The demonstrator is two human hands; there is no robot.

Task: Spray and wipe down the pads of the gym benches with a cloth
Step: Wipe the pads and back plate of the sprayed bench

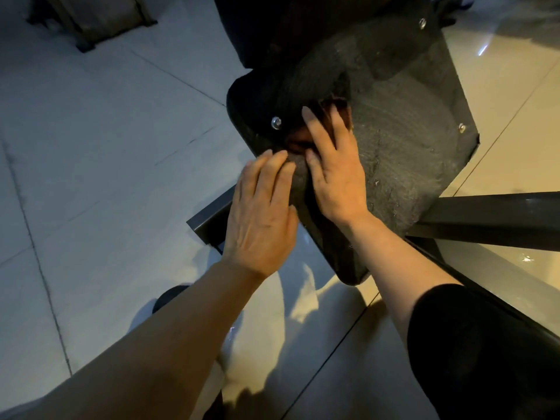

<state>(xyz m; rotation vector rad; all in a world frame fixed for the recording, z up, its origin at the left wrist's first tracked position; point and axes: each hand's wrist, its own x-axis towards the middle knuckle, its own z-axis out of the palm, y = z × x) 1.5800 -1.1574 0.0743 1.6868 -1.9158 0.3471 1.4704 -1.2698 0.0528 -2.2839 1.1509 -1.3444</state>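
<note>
A dark bench pad (409,153) with a rough, worn surface and metal bolts (276,122) fills the upper middle of the head view. My right hand (336,174) lies flat on it, fingers straight, over a reddish-brown patch (327,108); I cannot tell whether that patch is cloth or torn padding. My left hand (260,213) rests at the pad's left edge, its fingertips touching a dark grey fold (300,174) between the two hands. No spray bottle is in view.
A dark metal frame bar (485,219) runs right from under the pad, and a bracket (206,222) sticks out on the left. Glossy floor tiles (106,147) surround the bench. Another piece of equipment (100,19) stands at the top left.
</note>
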